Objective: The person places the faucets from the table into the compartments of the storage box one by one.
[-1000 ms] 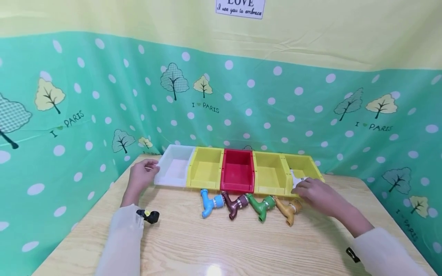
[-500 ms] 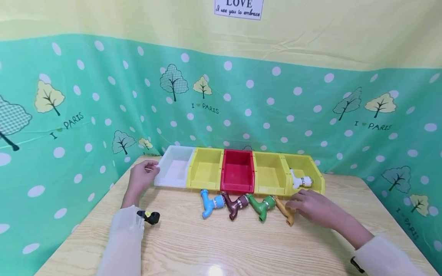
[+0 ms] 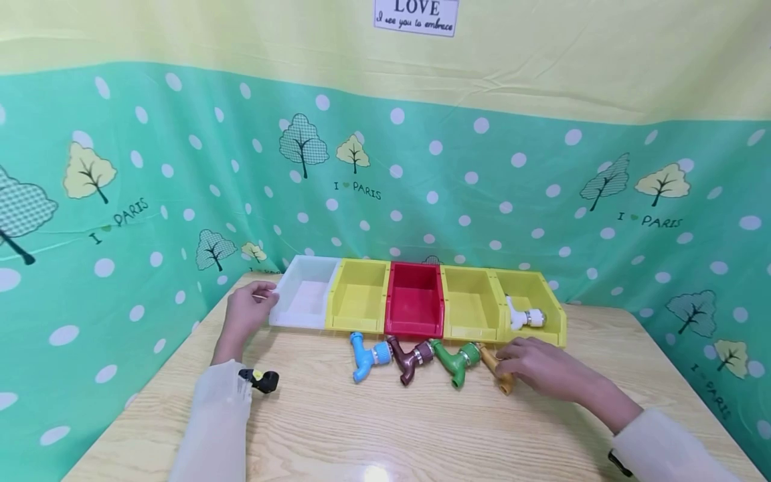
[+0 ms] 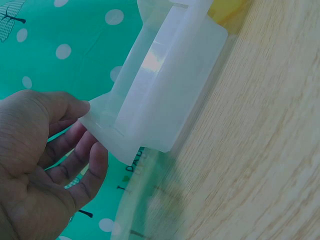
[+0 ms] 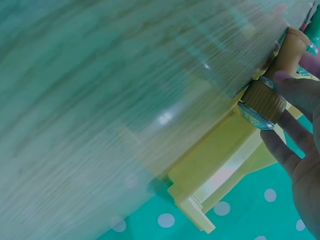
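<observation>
In the head view, the right hand covers the knob end of the orange tap, the top edge cuts off the sign, and the left sleeve and right sleeve run out of the picture at the bottom. The left wrist view crops the white bin at the top edge and the left hand at the left. In the right wrist view, the edge trims the right hand and the green tap, while haze blurs the table.
</observation>
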`<state>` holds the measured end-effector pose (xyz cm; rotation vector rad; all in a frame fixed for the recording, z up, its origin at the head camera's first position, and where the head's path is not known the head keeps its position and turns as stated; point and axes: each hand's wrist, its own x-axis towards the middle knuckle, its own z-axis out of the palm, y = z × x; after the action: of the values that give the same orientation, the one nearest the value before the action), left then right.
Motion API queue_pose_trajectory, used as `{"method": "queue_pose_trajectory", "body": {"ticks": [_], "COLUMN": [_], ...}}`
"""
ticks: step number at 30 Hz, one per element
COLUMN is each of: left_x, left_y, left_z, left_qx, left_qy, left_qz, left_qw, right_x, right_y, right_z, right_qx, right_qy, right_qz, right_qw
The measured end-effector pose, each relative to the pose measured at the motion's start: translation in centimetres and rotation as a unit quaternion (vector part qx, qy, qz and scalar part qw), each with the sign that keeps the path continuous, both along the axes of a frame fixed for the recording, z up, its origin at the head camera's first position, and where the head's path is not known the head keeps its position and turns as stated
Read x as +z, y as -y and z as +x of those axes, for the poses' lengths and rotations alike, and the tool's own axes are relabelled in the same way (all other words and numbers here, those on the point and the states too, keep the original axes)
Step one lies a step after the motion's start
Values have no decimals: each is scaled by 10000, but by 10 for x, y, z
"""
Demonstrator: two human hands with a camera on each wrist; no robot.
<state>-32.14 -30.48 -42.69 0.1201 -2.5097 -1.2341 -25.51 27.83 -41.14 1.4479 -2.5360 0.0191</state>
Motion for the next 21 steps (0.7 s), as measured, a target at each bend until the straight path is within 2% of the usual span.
{"method": "queue_pose_trajectory", "body": {"ticks": [8,16,21], "left_x": [-1,0,0], "left_y": [1,1,0], "left_z": [0,0,1], "left_qx": [19,-14,-37], "left_qy": [-32,0,2], "left_qz": [-23,17,17], "left_qw": [10000,10000,10000], "right_x": [3,4,1], "right_y": [6,9,9], "right_z": [5,10,13], "right_qx": [1,-614,-625], "right_qy": [41,445,486], "right_qz": [170,564,586], "right_qw": [9998,9955,9951]}}
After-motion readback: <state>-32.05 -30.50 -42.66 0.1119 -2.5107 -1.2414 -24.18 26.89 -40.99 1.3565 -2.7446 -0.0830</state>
